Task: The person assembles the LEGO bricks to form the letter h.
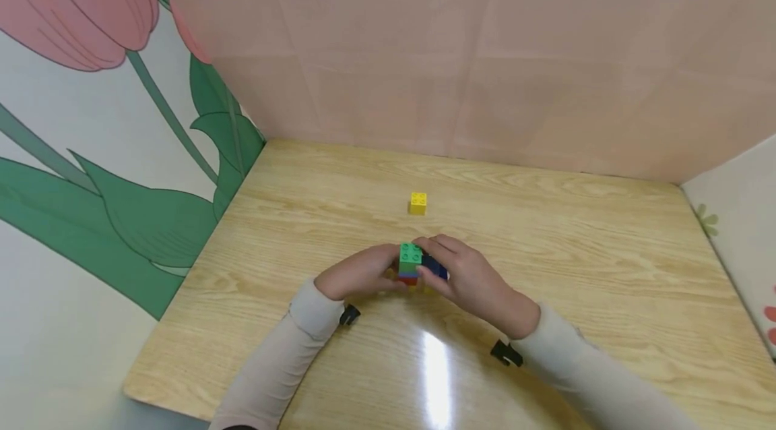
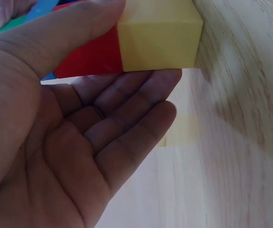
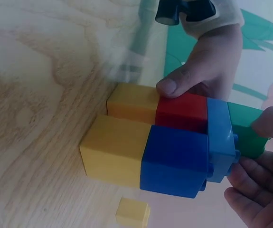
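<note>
A small toy-brick build stands on the table between both hands. In the right wrist view, its two lower columns are a yellow brick (image 3: 131, 102) under a red brick (image 3: 181, 113), and another yellow brick (image 3: 112, 149) under a dark blue brick (image 3: 174, 159). Across both lies a thin blue brick (image 3: 221, 137), topped at one end by a green brick (image 3: 245, 128). My left hand (image 1: 366, 271) holds the red-and-yellow column, thumb on the red brick and fingers on the opposite side. Thumb and fingers of my right hand (image 1: 473, 275) pinch the green brick.
A loose yellow brick (image 1: 418, 203) sits on the wooden table (image 1: 576, 234) beyond the build. A pink wall covering (image 1: 485, 66) rises behind the table, and a wall with painted tulips (image 1: 139, 201) borders its left side.
</note>
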`<state>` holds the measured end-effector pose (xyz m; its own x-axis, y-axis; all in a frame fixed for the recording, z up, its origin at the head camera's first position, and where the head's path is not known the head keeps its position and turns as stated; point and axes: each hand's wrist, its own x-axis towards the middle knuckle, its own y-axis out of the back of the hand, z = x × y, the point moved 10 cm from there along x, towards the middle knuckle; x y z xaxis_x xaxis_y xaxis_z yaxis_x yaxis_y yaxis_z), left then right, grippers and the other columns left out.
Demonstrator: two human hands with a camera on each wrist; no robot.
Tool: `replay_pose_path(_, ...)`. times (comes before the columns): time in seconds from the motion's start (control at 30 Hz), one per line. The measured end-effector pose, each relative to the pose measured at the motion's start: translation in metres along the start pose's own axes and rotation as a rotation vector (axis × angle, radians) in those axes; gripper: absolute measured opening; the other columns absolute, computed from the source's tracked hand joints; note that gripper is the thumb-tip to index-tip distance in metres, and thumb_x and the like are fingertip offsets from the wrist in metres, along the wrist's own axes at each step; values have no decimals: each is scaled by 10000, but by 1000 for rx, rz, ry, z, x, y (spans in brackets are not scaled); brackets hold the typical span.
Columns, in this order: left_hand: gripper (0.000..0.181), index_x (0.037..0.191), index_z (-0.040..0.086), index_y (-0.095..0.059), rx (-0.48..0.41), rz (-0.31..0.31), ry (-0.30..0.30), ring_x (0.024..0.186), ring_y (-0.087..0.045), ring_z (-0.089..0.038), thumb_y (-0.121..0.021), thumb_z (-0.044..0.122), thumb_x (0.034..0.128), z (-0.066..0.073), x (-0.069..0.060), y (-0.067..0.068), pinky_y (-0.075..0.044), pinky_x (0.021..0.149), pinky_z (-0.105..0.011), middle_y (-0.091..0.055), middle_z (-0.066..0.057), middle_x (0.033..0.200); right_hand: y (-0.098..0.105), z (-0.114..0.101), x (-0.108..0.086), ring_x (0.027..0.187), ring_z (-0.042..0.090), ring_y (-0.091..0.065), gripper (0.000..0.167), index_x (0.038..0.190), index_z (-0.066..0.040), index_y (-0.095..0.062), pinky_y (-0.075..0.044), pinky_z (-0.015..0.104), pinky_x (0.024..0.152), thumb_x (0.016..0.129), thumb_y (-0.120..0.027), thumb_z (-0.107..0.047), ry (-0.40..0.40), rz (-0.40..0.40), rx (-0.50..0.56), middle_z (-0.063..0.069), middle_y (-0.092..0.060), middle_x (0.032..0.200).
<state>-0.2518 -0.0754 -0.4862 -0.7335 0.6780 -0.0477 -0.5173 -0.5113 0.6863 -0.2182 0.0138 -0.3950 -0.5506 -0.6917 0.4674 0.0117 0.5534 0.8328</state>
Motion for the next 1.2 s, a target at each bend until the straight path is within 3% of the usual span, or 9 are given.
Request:
replay_pose_path(0.87, 415, 1247, 164, -580, 20, 81, 10, 990, -595, -16, -750, 178, 869, -9, 5, 10, -483, 874, -191, -642, 103, 1091, -3, 13, 7, 917, 154, -617, 446, 1303, -40, -577, -566, 301, 721, 921, -681, -246, -14, 14, 11, 56, -620, 1109)
replay_pose_path(1.2, 435, 1279, 166, -562, -1, 74, 14, 993, -594, -16, -733, 171, 879, -9, 7, 8, -483, 872, -184, -635, 101, 1114, -1, 14, 8, 888, 173, -639, 435, 1275, -42, -598, -566, 294, 711, 906, -696, -251, -32, 23, 18, 68, -642, 1080)
